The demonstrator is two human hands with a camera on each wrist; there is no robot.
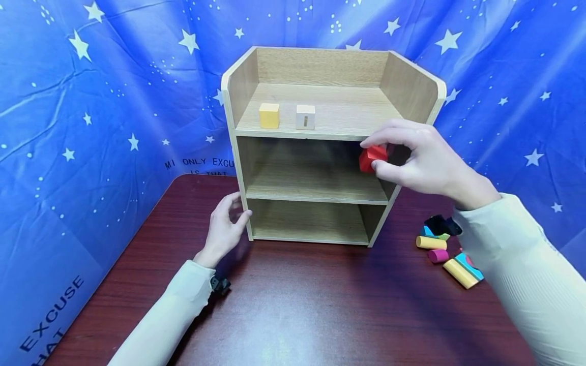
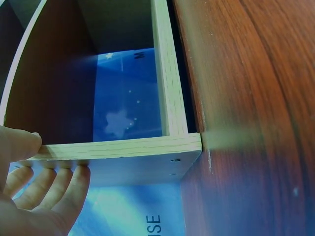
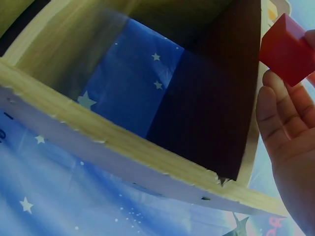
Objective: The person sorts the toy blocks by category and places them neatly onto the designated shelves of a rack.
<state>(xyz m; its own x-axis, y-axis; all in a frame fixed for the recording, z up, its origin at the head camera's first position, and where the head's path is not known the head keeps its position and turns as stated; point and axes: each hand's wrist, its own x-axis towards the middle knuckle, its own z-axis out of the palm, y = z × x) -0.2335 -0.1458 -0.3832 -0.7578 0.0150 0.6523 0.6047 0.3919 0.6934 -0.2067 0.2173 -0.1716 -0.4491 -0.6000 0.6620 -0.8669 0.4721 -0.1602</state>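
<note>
My right hand [image 1: 421, 157] pinches a red block [image 1: 372, 159] between thumb and fingers, raised in front of the shelf unit's right side. The right wrist view shows flat faces and sharp edges on this red block [image 3: 286, 51]. At the unit's lower left, my left hand [image 1: 223, 229] grips the side panel [image 2: 118, 150], thumb on its front edge and fingers against the outer face. The wooden shelf unit [image 1: 320, 66] stands upright with three levels. On its top level, a yellow cube [image 1: 269, 117] and a white cube [image 1: 305, 118] with a dark mark sit side by side near the front edge.
Several coloured blocks lie on the dark red table [image 1: 293, 300] at the right, among them a yellow cylinder [image 1: 431, 243] and a magenta cylinder [image 1: 438, 255]; the right sleeve hides part of the group. A blue star-patterned curtain [image 1: 137, 91] hangs behind and at the sides.
</note>
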